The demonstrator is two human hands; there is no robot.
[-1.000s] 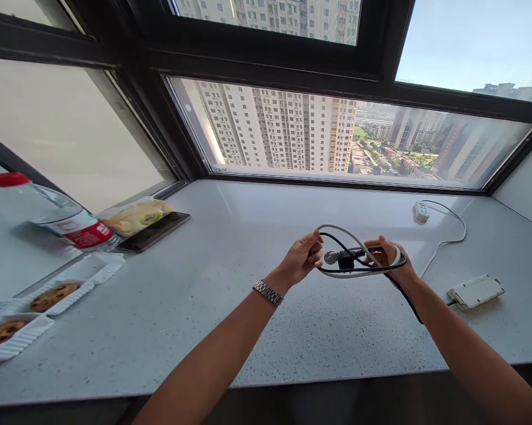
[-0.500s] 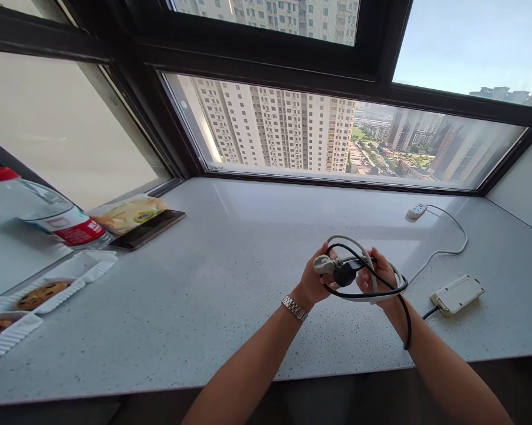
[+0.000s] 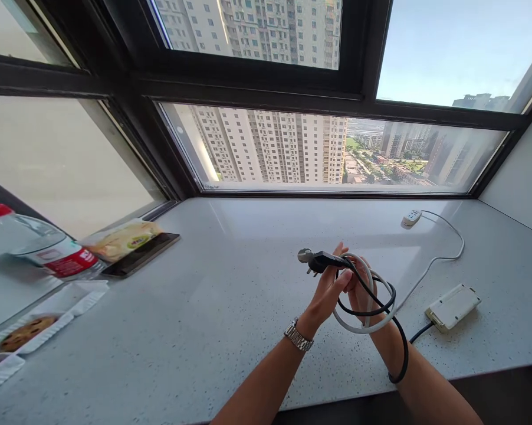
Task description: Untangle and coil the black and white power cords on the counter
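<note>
My left hand (image 3: 325, 294), with a metal watch (image 3: 298, 335) at the wrist, closes on a black cable and a white cable just behind their plugs. The black plug (image 3: 322, 261) points left with its prongs out, and the grey plug (image 3: 305, 255) sits just beyond it. My right hand (image 3: 358, 292) is against the left, gripping the looped cables; its fingers are partly covered by the coils. The white cable (image 3: 440, 258) leads to a small white socket block (image 3: 411, 218). From the coil, the black cable (image 3: 405, 354) hangs across my right forearm towards a white power strip (image 3: 454, 307).
At the left of the pale speckled counter (image 3: 204, 330) lie a bottle (image 3: 66, 257) with a red cap, a yellow package (image 3: 124, 241), a dark phone (image 3: 142, 255) and a white tray (image 3: 66, 304) with cookies. Dark-framed windows (image 3: 266, 91) rise behind the counter.
My hands have come together, and both plugs now point left beyond my left fingers. The loops hang lower over my right hand. The view has tilted up slightly.
</note>
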